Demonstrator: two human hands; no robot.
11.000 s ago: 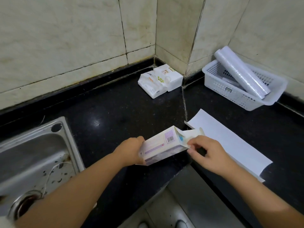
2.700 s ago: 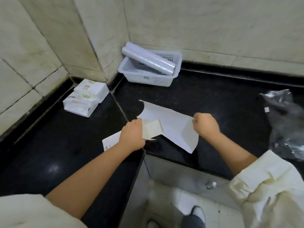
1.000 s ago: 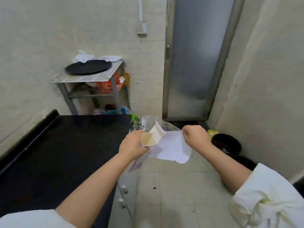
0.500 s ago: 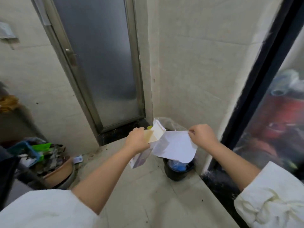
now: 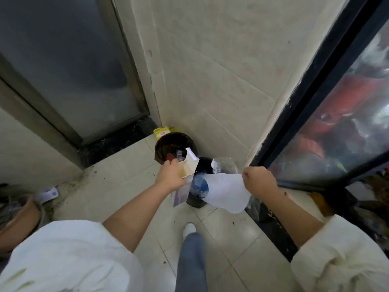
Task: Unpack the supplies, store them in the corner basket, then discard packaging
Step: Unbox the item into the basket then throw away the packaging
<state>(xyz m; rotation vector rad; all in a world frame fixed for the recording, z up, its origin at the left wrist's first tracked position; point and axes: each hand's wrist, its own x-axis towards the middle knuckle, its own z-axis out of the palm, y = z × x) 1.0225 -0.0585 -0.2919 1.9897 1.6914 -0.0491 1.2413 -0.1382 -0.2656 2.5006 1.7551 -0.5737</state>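
From the head view, the left hand (image 5: 171, 175) is clenched around a flattened white cardboard box (image 5: 187, 165) with an open flap, holding it over a small black waste bin (image 5: 196, 202) on the tiled floor. The right hand (image 5: 260, 180) pinches the right edge of a white paper sheet (image 5: 226, 192), which hangs over the bin's right side. A second dark round bin (image 5: 168, 144) stands just beyond, in the far wall corner.

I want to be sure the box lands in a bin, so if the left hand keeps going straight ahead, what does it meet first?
Probably the brown bin by the wall. The left hand, gripping the flattened box, points toward its rim, while the black bin sits just to its right. Depth is hard to judge from this angle.
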